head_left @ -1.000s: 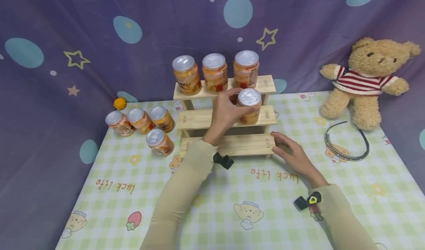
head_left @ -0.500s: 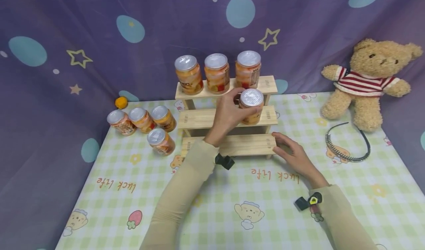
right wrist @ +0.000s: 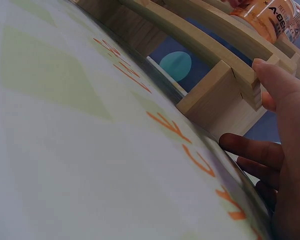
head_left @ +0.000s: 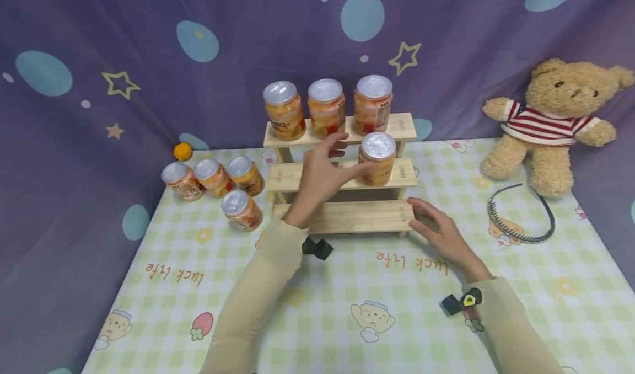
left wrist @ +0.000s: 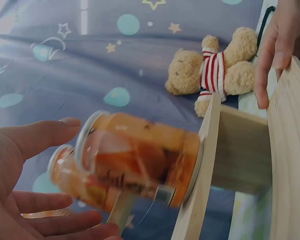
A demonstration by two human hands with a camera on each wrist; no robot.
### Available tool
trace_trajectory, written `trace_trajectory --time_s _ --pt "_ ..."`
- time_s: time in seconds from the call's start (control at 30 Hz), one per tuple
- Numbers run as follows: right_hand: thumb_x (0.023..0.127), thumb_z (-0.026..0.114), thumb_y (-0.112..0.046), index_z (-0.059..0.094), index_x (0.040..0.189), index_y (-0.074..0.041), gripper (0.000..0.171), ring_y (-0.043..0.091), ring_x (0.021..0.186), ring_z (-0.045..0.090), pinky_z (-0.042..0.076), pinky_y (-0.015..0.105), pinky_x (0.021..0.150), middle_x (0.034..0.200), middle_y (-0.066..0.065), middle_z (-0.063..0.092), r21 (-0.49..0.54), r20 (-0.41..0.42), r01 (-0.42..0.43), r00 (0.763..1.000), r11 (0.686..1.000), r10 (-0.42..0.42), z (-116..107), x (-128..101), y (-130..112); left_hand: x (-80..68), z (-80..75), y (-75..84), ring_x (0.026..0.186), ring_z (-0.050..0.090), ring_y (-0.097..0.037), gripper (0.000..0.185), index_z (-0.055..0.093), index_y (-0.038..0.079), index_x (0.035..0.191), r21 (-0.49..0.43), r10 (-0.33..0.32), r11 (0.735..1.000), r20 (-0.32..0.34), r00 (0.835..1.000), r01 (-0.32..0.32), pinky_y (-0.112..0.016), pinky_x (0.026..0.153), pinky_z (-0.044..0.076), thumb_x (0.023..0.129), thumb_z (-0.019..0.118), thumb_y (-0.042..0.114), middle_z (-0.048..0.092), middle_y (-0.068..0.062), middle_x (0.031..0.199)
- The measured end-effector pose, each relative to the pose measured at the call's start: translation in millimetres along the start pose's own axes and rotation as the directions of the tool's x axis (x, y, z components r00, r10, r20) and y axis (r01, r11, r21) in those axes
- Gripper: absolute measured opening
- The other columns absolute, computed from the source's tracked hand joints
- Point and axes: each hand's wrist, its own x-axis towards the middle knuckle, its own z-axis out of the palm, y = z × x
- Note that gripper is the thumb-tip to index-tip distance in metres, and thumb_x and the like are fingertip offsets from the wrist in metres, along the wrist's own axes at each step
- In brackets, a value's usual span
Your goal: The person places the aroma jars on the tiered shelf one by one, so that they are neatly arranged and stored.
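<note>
An orange canned-fruit can (head_left: 377, 161) with a silver lid stands upright toward the right end of the middle step. My left hand (head_left: 319, 170) is beside it with spread fingers; the left wrist view shows a gap between the thumb (left wrist: 45, 135) and the can (left wrist: 140, 155). My right hand (head_left: 439, 231) grips the right end of the lowest step of the wooden rack (head_left: 357, 217), thumb at its front corner and a finger at its back corner. Three similar cans (head_left: 326, 109) stand in a row on the top step.
Several more cans (head_left: 243, 211) stand on the checked tablecloth left of the rack, with a small orange ball (head_left: 182, 151) behind them. A teddy bear (head_left: 555, 126) sits at the back right, a black headband (head_left: 521, 236) before it. A purple curtain (head_left: 223, 103) hangs behind.
My left hand has let go of the can on the middle step and drawn back to the left, its fingers spreading. The can stays there, and my right hand keeps its place.
</note>
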Motion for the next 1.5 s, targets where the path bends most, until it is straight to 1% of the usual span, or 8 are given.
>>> trace_trajectory --time_s 0.13,0.5,0.77,0.87,1.0,1.23,1.37,1.5 --pt "0.101 0.06 -0.02 0.046 0.15 -0.014 0.051 -0.018 0.116 0.048 0.029 0.008 0.107 0.138 0.014 0.063 0.003 -0.005 0.006 1.0 1.0 -0.006 -1 0 1 -10.0 -18.2 -7.2 0.114 0.068 -0.03 0.07 0.061 0.005 0.134 -0.038 -0.022 0.999 -0.038 0.999 0.021 -0.043 0.097 0.058 0.074 0.09 0.025 0.068 -0.017 0.125" --pt "0.101 0.06 -0.02 0.045 0.151 -0.019 0.052 -0.019 0.117 0.048 0.028 0.006 0.107 0.14 0.014 0.061 0.017 0.0 0.004 1.0 1.0 -0.004 0 -1 -1 -31.7 -58.3 -32.7 0.119 0.065 -0.035 0.068 0.059 0.006 0.137 -0.075 -0.072 0.995 -0.093 0.993 0.065 -0.049 0.099 0.056 0.077 0.088 0.019 0.066 -0.017 0.131" --pt "0.102 0.059 -0.021 0.044 0.151 -0.017 0.052 -0.016 0.117 0.049 0.034 0.051 0.114 0.138 0.015 0.062 0.009 0.01 -0.011 1.0 1.0 0.011 1 0 -2 -42.6 -88.6 -56.1 0.118 0.065 -0.036 0.062 0.062 0.006 0.133 -0.045 -0.074 0.997 -0.17 0.983 0.067 -0.048 0.096 0.056 0.078 0.087 0.016 0.067 -0.018 0.129" --pt "0.102 0.059 -0.02 0.044 0.152 -0.017 0.053 -0.015 0.117 0.049 0.034 0.055 0.113 0.137 0.015 0.063 0.008 0.011 -0.013 1.0 1.0 0.013 1 0 -2 -47.5 -102.2 -65.2 0.116 0.066 -0.033 0.062 0.061 0.004 0.134 -0.009 -0.078 0.997 -0.212 0.974 0.078 -0.041 0.095 0.056 0.078 0.086 0.014 0.068 -0.019 0.128" --pt "0.101 0.06 -0.02 0.044 0.151 -0.017 0.052 -0.016 0.117 0.049 0.035 0.045 0.115 0.137 0.014 0.063 0.007 0.006 -0.011 1.0 1.0 0.011 0 0 -1 -55.1 -119.8 -75.7 0.114 0.066 -0.027 0.06 0.062 0.004 0.134 -0.004 -0.112 0.993 -0.265 0.958 0.115 -0.028 0.093 0.056 0.079 0.085 0.014 0.068 -0.018 0.127" --pt "0.101 0.06 -0.021 0.045 0.151 -0.018 0.052 -0.019 0.117 0.048 0.029 0.009 0.108 0.138 0.014 0.062 0.014 -0.001 -0.003 1.0 1.0 0.003 -1 0 -1 -66.8 -141.3 -94.6 0.107 0.064 -0.008 0.062 0.061 0.004 0.135 0.018 -0.172 0.982 -0.311 0.935 0.186 -0.026 0.1 0.053 0.079 0.086 0.015 0.068 -0.019 0.129" --pt "0.101 0.06 -0.021 0.045 0.151 -0.019 0.052 -0.019 0.117 0.048 0.028 0.007 0.107 0.138 0.014 0.062 0.016 -0.002 -0.003 1.0 1.0 0.003 -1 -1 -1 -72.1 -147.8 -108.8 0.101 0.059 0.006 0.063 0.061 0.003 0.135 0.034 -0.174 0.98 -0.329 0.928 0.196 -0.012 0.093 0.05 0.078 0.086 0.011 0.067 -0.02 0.13" --pt "0.101 0.06 -0.02 0.045 0.151 -0.019 0.051 -0.018 0.117 0.048 0.03 0.013 0.11 0.138 0.013 0.062 0.016 0.0 -0.005 1.0 1.0 0.005 0 -1 -1 -77.8 -152.8 -122.5 0.102 0.059 0.006 0.058 0.063 0.005 0.132 0.03 -0.182 0.978 -0.35 0.919 0.205 -0.012 0.093 0.05 0.079 0.085 0.012 0.068 -0.016 0.128"
